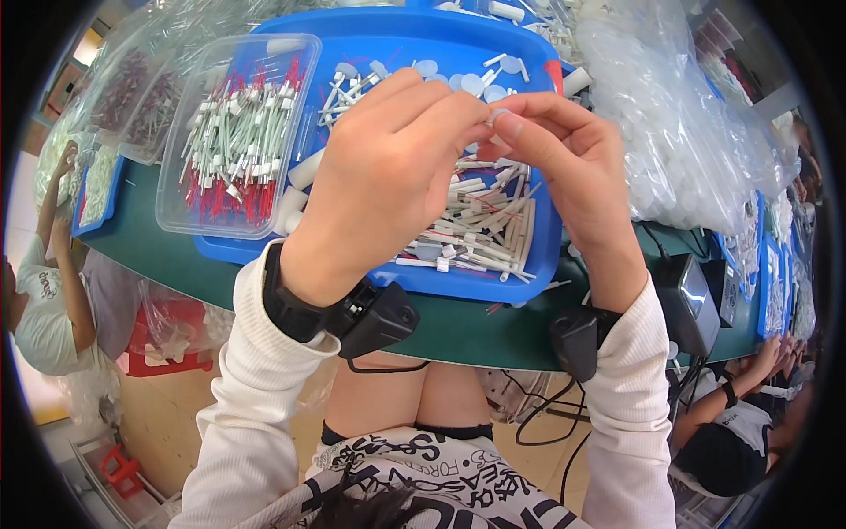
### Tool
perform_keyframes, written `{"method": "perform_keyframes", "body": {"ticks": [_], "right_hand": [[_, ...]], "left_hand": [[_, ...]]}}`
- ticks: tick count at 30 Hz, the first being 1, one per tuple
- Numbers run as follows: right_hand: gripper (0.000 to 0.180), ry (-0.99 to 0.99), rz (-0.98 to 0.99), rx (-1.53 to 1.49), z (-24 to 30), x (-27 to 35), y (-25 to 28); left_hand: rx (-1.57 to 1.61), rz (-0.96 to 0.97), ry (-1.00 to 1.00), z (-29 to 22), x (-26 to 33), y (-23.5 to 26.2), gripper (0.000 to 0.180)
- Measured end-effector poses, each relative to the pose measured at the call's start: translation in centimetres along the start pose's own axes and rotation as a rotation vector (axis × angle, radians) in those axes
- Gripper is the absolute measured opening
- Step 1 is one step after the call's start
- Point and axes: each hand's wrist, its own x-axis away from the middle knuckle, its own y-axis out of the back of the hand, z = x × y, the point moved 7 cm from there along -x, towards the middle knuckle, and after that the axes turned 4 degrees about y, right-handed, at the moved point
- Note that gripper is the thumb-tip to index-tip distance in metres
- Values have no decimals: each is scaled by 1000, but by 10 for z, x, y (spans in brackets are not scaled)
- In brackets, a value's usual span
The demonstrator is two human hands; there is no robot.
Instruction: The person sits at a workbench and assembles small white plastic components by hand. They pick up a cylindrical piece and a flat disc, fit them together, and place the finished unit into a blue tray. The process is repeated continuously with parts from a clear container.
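Over the blue tray (370, 32), both hands meet fingertip to fingertip. The left hand (379, 167) is narrowed to a pinch; the right hand (577, 145) has thumb and forefinger drawn together, its other fingers curled. Between them sits what looks like a small pale piece (499, 115), though the fingers hide most of it.

Taking that pinch as the clock's centre, translucent discs (471, 84) lie towards eleven and twelve, white tubes (489, 220) with thin red wires at six, and a clear box (169, 207) of red-wired bundles (247, 123) at nine. A bulging plastic bag (674, 123) fills three o'clock.
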Motion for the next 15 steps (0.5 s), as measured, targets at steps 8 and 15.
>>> {"method": "perform_keyframes", "body": {"ticks": [8, 15], "right_hand": [[17, 420, -66, 772, 25, 2, 7], [8, 479, 41, 1249, 4, 12, -27]], "left_hand": [[-463, -41, 264, 46, 9, 12, 11], [-454, -107, 226, 31, 4, 18, 16]]}}
